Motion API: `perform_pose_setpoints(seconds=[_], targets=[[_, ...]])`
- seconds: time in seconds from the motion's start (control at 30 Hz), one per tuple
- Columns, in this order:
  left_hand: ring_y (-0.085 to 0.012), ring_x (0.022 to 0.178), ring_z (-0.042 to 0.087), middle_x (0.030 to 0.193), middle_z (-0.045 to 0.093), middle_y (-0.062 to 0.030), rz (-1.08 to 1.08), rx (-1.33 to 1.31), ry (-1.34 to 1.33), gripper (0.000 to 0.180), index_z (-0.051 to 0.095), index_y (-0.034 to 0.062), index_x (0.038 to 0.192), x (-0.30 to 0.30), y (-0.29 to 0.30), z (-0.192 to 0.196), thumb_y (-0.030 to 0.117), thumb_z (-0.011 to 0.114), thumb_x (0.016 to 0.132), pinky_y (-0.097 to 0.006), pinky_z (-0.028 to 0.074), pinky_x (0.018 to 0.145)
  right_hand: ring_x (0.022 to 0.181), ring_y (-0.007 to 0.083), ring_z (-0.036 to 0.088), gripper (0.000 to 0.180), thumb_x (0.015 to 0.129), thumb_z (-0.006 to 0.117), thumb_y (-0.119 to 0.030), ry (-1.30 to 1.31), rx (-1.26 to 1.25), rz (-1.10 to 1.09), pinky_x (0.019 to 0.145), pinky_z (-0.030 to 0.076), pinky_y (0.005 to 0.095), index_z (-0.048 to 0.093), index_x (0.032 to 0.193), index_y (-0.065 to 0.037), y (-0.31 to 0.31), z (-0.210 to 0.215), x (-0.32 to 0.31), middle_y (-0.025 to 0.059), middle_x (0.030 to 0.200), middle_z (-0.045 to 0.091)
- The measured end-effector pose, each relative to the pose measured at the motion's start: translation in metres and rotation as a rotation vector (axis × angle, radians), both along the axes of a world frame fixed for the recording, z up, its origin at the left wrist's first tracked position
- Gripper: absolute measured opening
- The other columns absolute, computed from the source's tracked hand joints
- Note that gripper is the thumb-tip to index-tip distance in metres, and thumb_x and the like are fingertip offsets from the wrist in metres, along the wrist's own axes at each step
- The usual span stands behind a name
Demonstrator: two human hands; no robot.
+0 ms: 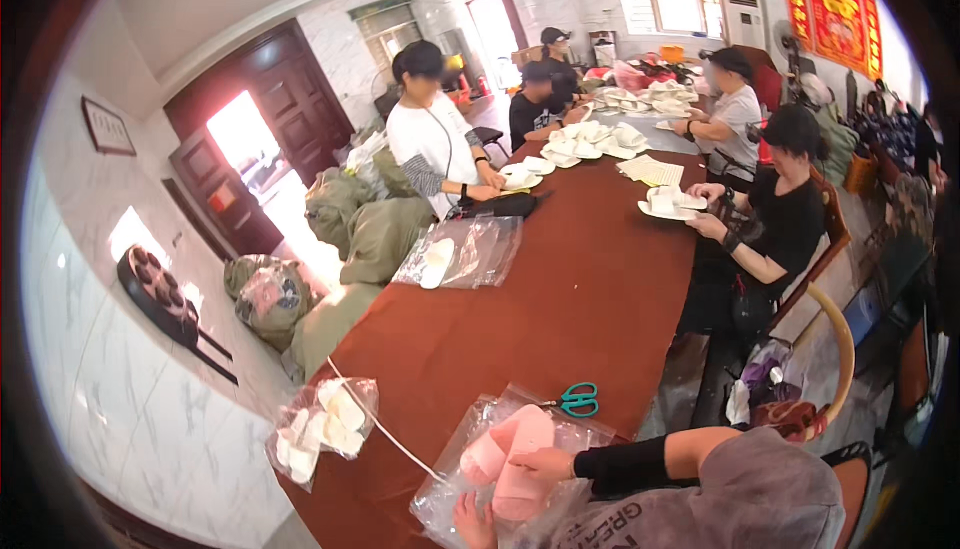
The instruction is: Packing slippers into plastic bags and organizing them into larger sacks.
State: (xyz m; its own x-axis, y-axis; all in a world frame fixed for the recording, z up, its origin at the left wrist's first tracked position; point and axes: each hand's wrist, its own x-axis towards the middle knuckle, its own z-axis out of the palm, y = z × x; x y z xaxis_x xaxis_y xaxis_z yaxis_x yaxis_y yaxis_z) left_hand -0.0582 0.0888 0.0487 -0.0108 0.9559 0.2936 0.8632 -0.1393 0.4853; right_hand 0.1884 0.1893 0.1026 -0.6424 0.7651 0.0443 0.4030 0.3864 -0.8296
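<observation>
A pair of pink slippers [524, 502] lies on clear plastic bags [425, 511] at the near end of the table, one slipper partly over the other. My right hand [545, 464], below a black sleeve, reaches in from the right and grips a slipper near its strap; its thumb is hard to make out. Beside the slippers on the left, my left hand [473, 522] rests on the edge of the plastic, its fingers apart. Teal-handled scissors [579, 400] lie just beyond the bags, their blades partly over the plastic.
A bag of white slippers [322, 429] sits at the table's left edge, with a white cord [385, 427] nearby. Farther off are a clear bag [480, 254] and white slipper piles [590, 141] on the brown tablecloth [520, 339]. Several people work along both sides.
</observation>
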Motion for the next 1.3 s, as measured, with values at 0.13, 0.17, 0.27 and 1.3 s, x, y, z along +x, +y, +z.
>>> perform_pose_setpoints(seconds=[0.13,0.17,0.27,1.3], targets=[[-0.0366,0.126,0.044,0.133,0.050,-0.0186,-0.009,-0.202,-0.196,0.058,0.046,0.0043,0.135,0.014,0.053,0.035,0.021,0.065,0.082,-0.048,0.035,0.104,0.095,0.0347,0.061,0.025,0.084,0.053,-0.019,0.011,0.238,-0.055,0.080,0.048,0.0440,0.058,0.107,-0.010,0.011,0.026,0.026,0.0130,0.103,0.064],[-0.0342,0.112,0.056,0.120,0.059,-0.0194,-0.080,-0.046,-0.211,0.050,0.051,0.0007,0.129,0.023,0.067,0.036,0.015,0.064,0.084,-0.039,0.042,0.098,0.096,0.0336,0.061,0.025,0.085,0.052,-0.020,-0.136,0.363,-0.001,0.079,0.048,0.0443,0.058,0.107,-0.010,0.020,0.032,0.038,0.0121,0.103,0.064],[-0.0349,0.111,0.057,0.119,0.059,-0.0220,-0.011,-0.104,-0.385,0.047,0.050,-0.0016,0.128,0.011,0.094,-0.010,0.015,0.061,0.085,-0.040,0.044,0.096,0.101,0.0302,0.059,0.024,0.086,0.051,-0.023,-0.348,0.408,0.110,0.077,0.048,0.0461,0.059,0.106,-0.012,0.026,0.027,0.053,0.0083,0.104,0.063],[-0.0154,0.095,0.056,0.109,0.059,-0.0081,-0.083,0.130,-0.569,0.023,0.064,0.0002,0.105,0.033,0.106,0.136,0.005,0.068,0.083,-0.026,0.047,0.079,0.102,0.0262,0.054,0.022,0.082,0.054,-0.016,-0.123,0.782,0.614,0.092,0.040,0.0455,0.056,0.104,-0.015,0.003,0.098,0.036,0.0068,0.096,0.058]])
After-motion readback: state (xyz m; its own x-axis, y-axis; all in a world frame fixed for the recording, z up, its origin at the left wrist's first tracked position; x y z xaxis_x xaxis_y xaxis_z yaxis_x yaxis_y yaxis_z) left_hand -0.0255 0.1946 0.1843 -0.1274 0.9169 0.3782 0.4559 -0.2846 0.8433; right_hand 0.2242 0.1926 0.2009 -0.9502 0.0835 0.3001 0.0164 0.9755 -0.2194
